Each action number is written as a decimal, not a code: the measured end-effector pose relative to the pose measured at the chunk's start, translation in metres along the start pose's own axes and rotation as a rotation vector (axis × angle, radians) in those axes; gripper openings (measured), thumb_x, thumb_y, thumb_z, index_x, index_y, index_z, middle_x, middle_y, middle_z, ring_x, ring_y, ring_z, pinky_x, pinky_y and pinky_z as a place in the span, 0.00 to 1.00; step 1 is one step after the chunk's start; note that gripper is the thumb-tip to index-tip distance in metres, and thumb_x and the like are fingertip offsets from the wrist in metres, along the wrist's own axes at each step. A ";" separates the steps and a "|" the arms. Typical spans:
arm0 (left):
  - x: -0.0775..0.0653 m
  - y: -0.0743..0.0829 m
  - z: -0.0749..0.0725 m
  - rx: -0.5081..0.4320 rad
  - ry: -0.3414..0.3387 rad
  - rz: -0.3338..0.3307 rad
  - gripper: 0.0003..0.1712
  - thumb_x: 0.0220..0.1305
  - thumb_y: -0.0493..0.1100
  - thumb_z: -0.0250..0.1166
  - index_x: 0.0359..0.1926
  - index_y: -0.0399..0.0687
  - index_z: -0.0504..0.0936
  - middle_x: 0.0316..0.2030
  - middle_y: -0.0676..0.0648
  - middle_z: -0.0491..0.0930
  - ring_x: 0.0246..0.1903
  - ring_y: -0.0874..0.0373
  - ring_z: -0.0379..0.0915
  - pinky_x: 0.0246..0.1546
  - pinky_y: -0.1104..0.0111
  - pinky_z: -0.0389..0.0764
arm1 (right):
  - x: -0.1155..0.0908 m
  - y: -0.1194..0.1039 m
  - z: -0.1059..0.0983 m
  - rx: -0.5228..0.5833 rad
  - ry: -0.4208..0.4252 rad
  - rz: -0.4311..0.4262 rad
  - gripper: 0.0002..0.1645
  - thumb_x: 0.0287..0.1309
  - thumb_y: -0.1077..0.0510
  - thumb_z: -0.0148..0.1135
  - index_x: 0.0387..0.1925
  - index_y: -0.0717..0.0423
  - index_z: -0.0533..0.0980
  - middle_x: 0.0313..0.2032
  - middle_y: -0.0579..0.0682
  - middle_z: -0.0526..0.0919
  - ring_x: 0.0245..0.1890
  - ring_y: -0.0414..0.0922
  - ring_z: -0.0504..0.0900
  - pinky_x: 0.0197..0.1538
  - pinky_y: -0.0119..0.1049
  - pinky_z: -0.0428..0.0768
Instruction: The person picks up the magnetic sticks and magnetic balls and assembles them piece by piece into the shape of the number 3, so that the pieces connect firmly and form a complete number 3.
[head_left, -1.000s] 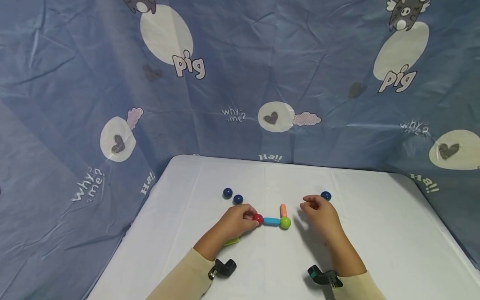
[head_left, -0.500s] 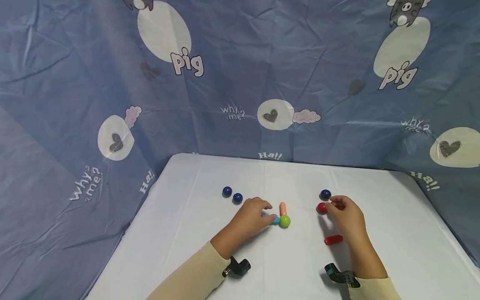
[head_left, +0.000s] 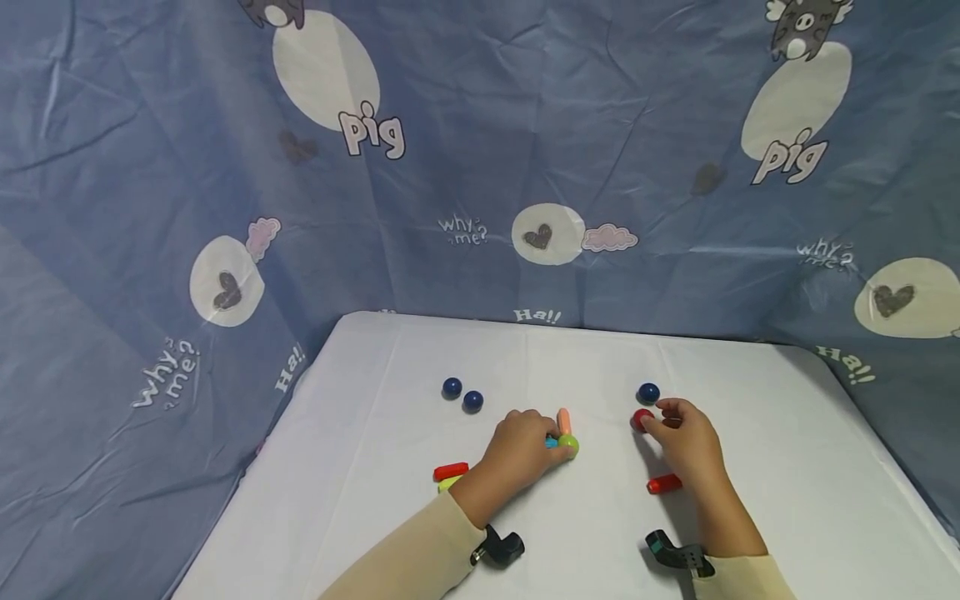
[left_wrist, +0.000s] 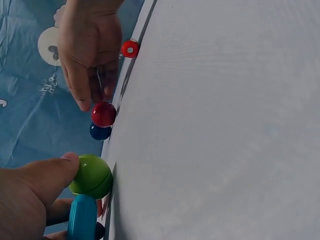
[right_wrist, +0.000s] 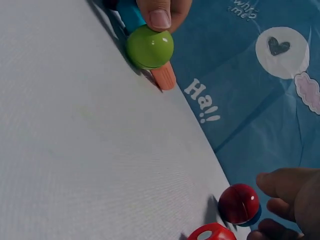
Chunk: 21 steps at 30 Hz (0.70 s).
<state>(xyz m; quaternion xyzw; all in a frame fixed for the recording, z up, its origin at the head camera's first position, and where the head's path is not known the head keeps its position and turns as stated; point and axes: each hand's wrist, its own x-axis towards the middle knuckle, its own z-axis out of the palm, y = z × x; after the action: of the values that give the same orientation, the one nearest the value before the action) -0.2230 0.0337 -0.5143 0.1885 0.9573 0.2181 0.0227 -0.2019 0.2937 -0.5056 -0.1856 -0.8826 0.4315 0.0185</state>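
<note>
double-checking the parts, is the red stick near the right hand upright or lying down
Lying down: the head view shows the red stick lengthwise on the white table.

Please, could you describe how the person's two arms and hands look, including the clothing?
The left hand and right hand are bare, without gloves. The left sleeve and right sleeve are plain beige. Each wrist wears a black, angular device, left and right; the right one shows a small green patch.
</note>
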 end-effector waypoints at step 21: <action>-0.004 -0.002 0.000 -0.042 -0.006 -0.007 0.21 0.59 0.63 0.76 0.47 0.58 0.92 0.37 0.59 0.87 0.34 0.61 0.71 0.38 0.70 0.71 | 0.004 0.004 0.010 -0.042 0.000 0.008 0.28 0.70 0.52 0.66 0.65 0.59 0.73 0.64 0.66 0.77 0.62 0.64 0.75 0.60 0.56 0.82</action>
<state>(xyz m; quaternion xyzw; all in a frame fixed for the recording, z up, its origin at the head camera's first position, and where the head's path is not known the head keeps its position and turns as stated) -0.2200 0.0307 -0.5150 0.1854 0.9531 0.2374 0.0304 -0.2057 0.2898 -0.5159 -0.1893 -0.8907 0.4132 0.0128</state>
